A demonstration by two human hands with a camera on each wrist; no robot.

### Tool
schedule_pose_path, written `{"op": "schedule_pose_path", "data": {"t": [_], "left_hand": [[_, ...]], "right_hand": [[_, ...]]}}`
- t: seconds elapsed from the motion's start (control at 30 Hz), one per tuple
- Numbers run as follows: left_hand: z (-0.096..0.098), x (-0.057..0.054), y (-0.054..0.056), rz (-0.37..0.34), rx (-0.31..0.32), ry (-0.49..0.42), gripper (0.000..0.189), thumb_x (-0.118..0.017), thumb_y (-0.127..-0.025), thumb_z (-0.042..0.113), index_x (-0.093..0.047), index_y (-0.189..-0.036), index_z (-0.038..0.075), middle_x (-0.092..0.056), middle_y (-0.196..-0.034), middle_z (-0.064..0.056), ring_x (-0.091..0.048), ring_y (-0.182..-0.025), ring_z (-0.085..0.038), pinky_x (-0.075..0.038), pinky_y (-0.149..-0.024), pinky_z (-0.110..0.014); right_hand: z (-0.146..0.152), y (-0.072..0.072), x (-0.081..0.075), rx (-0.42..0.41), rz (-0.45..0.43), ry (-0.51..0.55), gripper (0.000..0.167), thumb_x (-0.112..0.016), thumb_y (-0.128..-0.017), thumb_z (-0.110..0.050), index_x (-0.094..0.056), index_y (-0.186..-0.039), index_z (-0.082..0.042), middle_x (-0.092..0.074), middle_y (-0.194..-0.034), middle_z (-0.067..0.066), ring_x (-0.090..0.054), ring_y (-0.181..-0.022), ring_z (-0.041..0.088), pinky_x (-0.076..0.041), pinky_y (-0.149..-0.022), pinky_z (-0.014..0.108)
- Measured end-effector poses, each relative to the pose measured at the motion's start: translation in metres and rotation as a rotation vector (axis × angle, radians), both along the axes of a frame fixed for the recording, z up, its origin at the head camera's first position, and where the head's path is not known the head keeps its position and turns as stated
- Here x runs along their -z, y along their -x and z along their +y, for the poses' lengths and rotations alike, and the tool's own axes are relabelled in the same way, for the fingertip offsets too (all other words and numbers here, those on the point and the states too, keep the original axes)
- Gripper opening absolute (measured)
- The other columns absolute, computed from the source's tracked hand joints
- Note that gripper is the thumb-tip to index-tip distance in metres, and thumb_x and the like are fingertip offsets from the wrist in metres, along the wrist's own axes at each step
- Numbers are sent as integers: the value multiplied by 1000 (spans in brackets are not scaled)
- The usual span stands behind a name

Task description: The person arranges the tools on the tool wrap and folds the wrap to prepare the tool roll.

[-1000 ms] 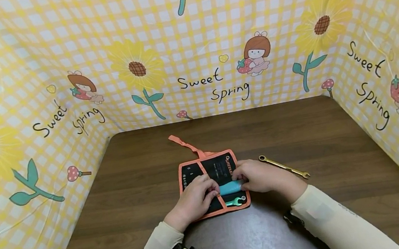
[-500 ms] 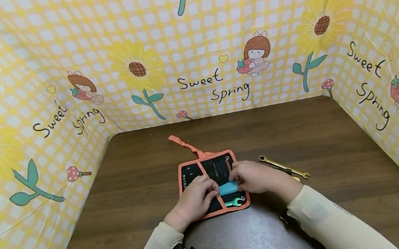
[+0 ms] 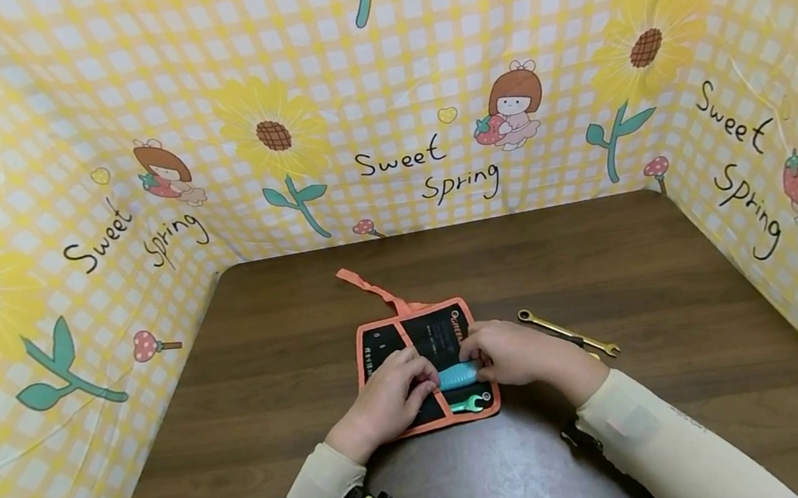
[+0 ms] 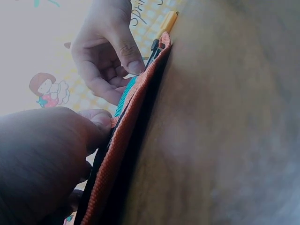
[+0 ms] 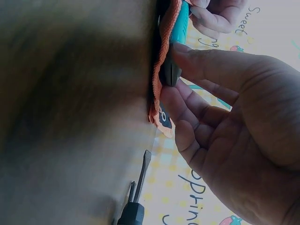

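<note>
A black tool pouch (image 3: 441, 336) with orange edging lies unrolled on the table. My left hand (image 3: 391, 393) rests over its left half, thumb and fingers pinching the orange band across the pocket. From that pocket sticks out a teal-and-grey tool (image 3: 457, 376) with a ridged body. My right hand (image 3: 514, 351) grips the tool's right end; in the right wrist view thumb and fingertips close round its dark grey tip (image 5: 171, 70). Below it a green wrench (image 3: 469, 404) sits in the pouch, its lower part covered by the band. The tool's left end is hidden inside the pocket.
A gold ratchet wrench (image 3: 569, 333) lies right of the pouch. Partly under my right forearm are screwdrivers, whose shafts (image 5: 145, 166) show in the right wrist view. An orange strap (image 3: 366, 284) trails behind the pouch. Patterned cloth walls (image 3: 391, 191) stand around the table.
My right hand has shifted slightly left with the tool, which shows a little less outside the pocket. A yellow bit by my right forearm came into view. My left hand has stayed put.
</note>
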State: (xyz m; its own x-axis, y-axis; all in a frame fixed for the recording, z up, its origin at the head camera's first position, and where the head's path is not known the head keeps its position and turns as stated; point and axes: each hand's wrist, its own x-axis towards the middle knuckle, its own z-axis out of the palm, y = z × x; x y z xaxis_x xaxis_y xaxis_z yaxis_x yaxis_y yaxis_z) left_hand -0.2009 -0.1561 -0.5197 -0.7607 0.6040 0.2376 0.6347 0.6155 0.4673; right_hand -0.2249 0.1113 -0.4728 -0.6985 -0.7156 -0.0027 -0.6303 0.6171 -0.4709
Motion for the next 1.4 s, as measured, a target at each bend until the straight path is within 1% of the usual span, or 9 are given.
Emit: {"op": "schedule_pose_path", "data": {"t": [0.17, 0.3, 0.43, 0.6, 0.8, 0.97, 1.17, 1.4], "left_hand": [[-3, -2, 1, -25, 29, -25, 9, -72, -102, 18, -71, -104, 27, -55, -100, 14, -52, -95, -8, -50, -85, -31], [-4, -3, 1, -23, 35, -28, 9, -72, -101, 18, -72, -105, 26, -56, -101, 13, -53, -94, -8, -50, -84, -31], [-3, -4, 2, 9, 31, 5, 9, -73, -101, 18, -70, -101, 26, -54, -98, 14, -52, -92, -8, -49, -82, -31], [0, -6, 3, 72, 49, 66, 15, -71, -102, 15, -64, -95, 26, -51, -93, 14, -51, -89, -9, -48, -82, -32], [1, -4, 3, 109, 66, 76, 19, -71, -100, 10, -61, -93, 25, -49, -91, 12, -49, -86, -10, -46, -80, -32], [2, -2, 2, 109, 69, 100, 23, -71, -99, 6, -59, -92, 25, -47, -91, 12, -48, -84, -10, -45, -80, -31], [2, -2, 1, 97, 75, 90, 23, -69, -100, 6, -58, -91, 24, -46, -91, 11, -46, -84, -11, -43, -79, -30], [2, -3, 2, 110, 92, 85, 24, -69, -100, 6, -56, -90, 23, -45, -89, 11, -44, -81, -12, -41, -76, -30]], "right_hand": [[5, 1, 1, 9, 0, 7, 20, -82, -88, -6, -76, -107, -7, -62, -100, 2, -60, -85, 17, -52, -77, 33], [10, 1, 3, 16, 0, 6, 21, -83, -87, -5, -77, -107, -8, -62, -99, 1, -61, -86, 17, -52, -78, 32], [11, 1, 3, 19, 14, -4, 21, -84, -86, -4, -77, -106, -9, -63, -97, 1, -60, -84, 16, -52, -77, 33], [7, 1, 3, 22, 35, -37, 19, -83, -87, -5, -77, -104, -11, -62, -94, -1, -58, -81, 13, -52, -75, 33], [2, -2, 3, 29, 38, -49, 15, -82, -88, -6, -77, -101, -12, -61, -92, -2, -56, -80, 12, -52, -74, 32], [-2, -5, 1, 12, 39, -54, 12, -82, -89, -5, -75, -97, -11, -59, -89, -1, -54, -79, 13, -50, -73, 33], [-8, -5, -1, -2, 51, -67, 11, -82, -90, -4, -73, -91, -11, -58, -83, -1, -52, -76, 14, -48, -70, 32], [-15, -5, -3, -15, 45, -78, 13, -81, -90, -3, -72, -87, -12, -54, -74, -6, -51, -68, 12, -47, -65, 30]]}}
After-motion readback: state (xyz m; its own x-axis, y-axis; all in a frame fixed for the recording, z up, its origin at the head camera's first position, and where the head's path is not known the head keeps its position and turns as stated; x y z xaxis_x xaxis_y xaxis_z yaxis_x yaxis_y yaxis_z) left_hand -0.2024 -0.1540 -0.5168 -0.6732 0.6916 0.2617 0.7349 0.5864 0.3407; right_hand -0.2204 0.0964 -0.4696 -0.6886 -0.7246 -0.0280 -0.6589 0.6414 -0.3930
